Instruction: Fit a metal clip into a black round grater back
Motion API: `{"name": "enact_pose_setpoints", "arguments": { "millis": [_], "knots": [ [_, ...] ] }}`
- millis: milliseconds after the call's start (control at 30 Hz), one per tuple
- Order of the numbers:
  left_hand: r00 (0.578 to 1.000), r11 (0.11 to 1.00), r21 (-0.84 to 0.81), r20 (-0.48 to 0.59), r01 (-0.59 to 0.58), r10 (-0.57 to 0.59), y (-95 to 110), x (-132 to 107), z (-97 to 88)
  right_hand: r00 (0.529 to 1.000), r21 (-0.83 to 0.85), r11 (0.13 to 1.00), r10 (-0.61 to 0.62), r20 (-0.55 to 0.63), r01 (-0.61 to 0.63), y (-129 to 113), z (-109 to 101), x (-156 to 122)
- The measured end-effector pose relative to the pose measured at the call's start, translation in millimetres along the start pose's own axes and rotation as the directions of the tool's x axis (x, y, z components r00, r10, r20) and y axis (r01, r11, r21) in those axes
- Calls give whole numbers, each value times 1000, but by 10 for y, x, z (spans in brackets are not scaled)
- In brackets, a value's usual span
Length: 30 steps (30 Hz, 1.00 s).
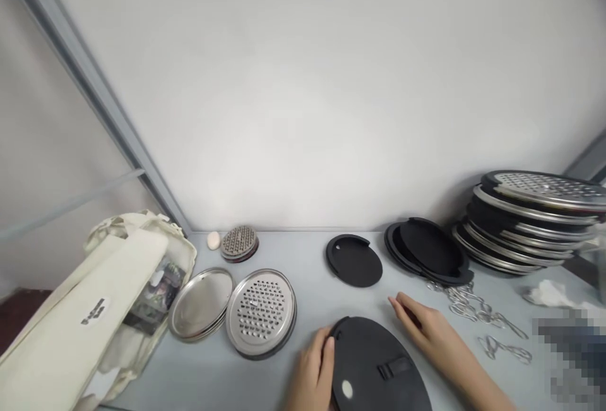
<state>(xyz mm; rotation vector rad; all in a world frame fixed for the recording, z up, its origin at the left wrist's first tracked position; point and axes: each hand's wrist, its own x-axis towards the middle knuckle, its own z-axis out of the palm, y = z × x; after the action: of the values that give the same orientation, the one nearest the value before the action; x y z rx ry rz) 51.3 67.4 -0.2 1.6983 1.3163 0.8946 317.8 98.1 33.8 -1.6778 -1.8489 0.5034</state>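
My left hand (316,370) grips the left edge of a round black plastic disc (369,360), thumb lying along its rim. The disc has a small raised clip and a pale oval spot on its face. To its right, my right hand (421,324) is raised above the table with fingers stretched toward the upper left and slightly parted; nothing shows between them. Bent metal wire pieces (466,303) lie just beyond the right hand, with another wire piece (505,350) nearer. Behind the held disc lies a smaller black disc (355,261).
Black rings and discs (426,248) are piled at the back, beside a tall stack of grater plates (534,225). On the left are a perforated metal grater plate (260,314), plain metal plates (202,303), a small grater (239,242) and a cream bag (89,316). A white wall stands behind.
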Motion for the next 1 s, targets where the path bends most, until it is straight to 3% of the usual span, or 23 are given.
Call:
{"name": "enact_pose_setpoints", "arguments": {
  "millis": [133, 267, 333, 400, 533, 767, 1000],
  "knots": [
    [991, 975, -178, 54, 130, -122, 50, 3, -1, 999, -31, 999, 34, -12, -35, 10, 10, 1],
    [992, 919, -377, 85, 118, -92, 75, 16, 9, 998, -75, 997, 31, -49, -34, 11, 16, -11],
    [993, 898, -431, -26, 90, -112, 79, 36, 22, 1000, -76, 997, 10, -29, -12, 5, 20, -19],
    [981, 905, -419, -128, 79, -145, 81, 50, 34, 1000, -63, 998, -13, -27, 11, -9, 19, -26],
    [982, 945, -322, -153, 54, -108, 82, 31, 34, 999, -58, 998, -17, -41, 15, -69, 2, -30],
    [992, 988, -151, -127, -12, -7, 92, -16, -17, 997, -50, 998, -53, -58, 50, -105, -14, -38],
    [995, 986, -145, -78, -81, 70, 65, -18, -74, 967, -37, 999, -4, -255, -5, 95, -53, -38]
  ]
}}
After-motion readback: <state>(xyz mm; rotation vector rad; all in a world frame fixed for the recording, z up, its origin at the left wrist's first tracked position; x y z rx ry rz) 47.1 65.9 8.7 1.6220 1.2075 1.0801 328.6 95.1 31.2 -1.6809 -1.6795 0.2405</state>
